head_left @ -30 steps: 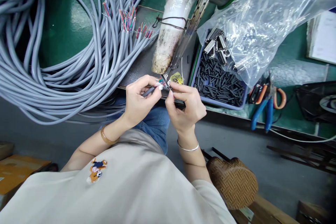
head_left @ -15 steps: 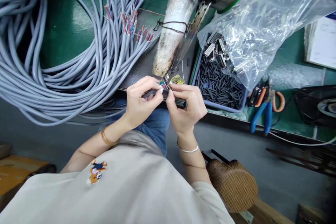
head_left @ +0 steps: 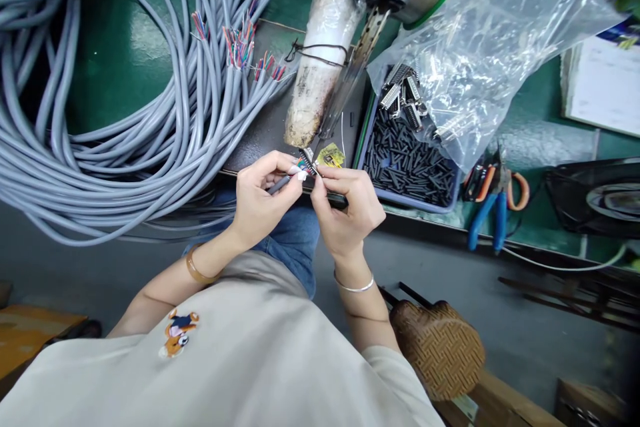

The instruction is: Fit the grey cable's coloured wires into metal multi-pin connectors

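Observation:
My left hand [head_left: 263, 197] is closed round the end of a grey cable [head_left: 279, 185], its thin coloured wires fanned out at the fingertips. These wires meet a small metal multi-pin connector [head_left: 307, 159], tilted between my two hands. With thumb and fingers pinched at the connector's lower end, my right hand [head_left: 350, 207] has a thin pale wire at its fingertips. Just above the connector are the slim metal barrel of a soldering iron [head_left: 371, 37] and a white wrapped tube [head_left: 317, 73] with a scorched end.
Many grey cables [head_left: 150, 147] with stripped ends lie at left. A blue tray [head_left: 415, 203] holds short black sleeves [head_left: 410, 163], loose connectors [head_left: 403, 93] and part of a clear plastic bag [head_left: 480, 47]. Blue-handled pliers [head_left: 493, 207] lie right of it. A woven-top stool [head_left: 440, 350] stands below.
Both hands have shifted slightly left and down along with the view. The connector now sits more in the open, a little away from the iron. The grips look the same.

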